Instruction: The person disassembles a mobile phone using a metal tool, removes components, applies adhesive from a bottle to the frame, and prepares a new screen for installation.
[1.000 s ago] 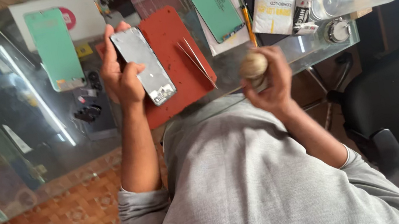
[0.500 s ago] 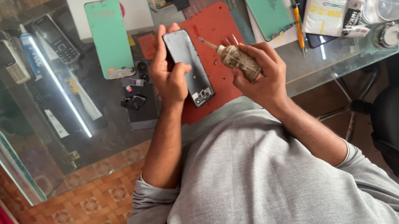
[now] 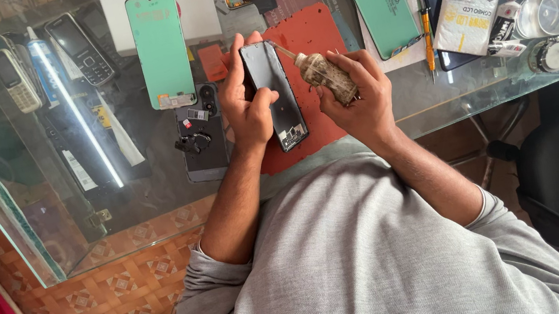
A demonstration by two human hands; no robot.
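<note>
Dark opened phone frame [image 3: 275, 95] sits in the left hand [image 3: 247, 105], above the red mat at 12 o'clock. The right hand [image 3: 353, 94] grips a small grimy bottle [image 3: 323, 74], whose tip has now come closer and touches the frame's top edge.

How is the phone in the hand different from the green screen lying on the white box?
The phone frame is dark and held up by the left hand, while the green screen lies flat, untouched, on the white box. The phone frame shows small parts at its lower end; the green screen looks plain. Both are long, phone-shaped rectangles.
</note>
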